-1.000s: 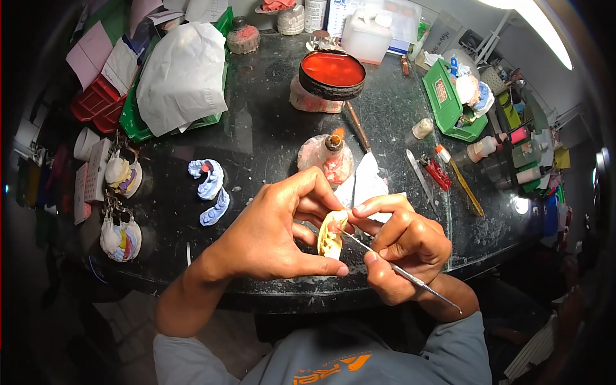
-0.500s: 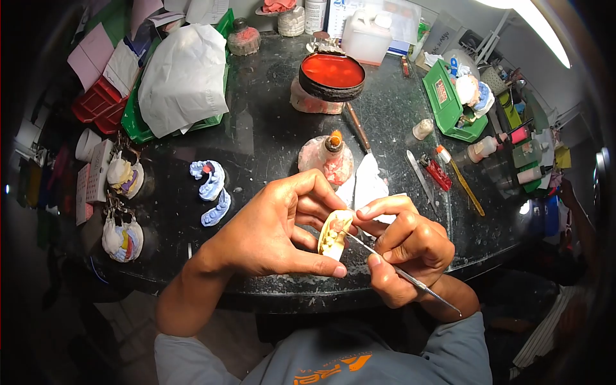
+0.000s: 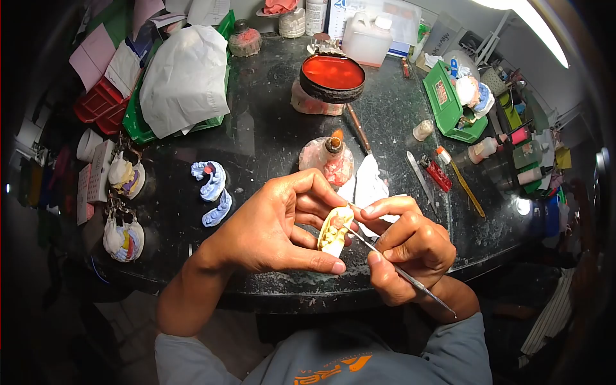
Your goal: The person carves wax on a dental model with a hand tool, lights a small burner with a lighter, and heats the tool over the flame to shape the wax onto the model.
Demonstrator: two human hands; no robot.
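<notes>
My left hand [image 3: 269, 221] grips a pale yellow dental cast [image 3: 332, 235] with tooth shapes and a pinkish patch on it. Between the fingertips of my right hand [image 3: 414, 250] is a thin metal dental wax carver [image 3: 403, 272]. Its upper tip meets the cast near the pinkish patch, while its hooked lower end points down toward my right forearm. Beyond my hands a small burner [image 3: 333, 145] with an orange flame stands in a pink-stained plaster base. A crumpled white cloth [image 3: 370, 181] lies behind my right fingers.
A pan of red wax [image 3: 332, 72] sits on a plaster block past the flame. Blue dental models [image 3: 211, 183] and articulated casts [image 3: 124, 239] are at left. A knife [image 3: 420, 180], a red tool [image 3: 436, 174] and a brush [image 3: 462, 181] lie at right, near a green box [image 3: 449, 102].
The carver's tip has shifted slightly on the cast, and its lower end has moved a little left. The cast is turned slightly. Both hands keep their hold.
</notes>
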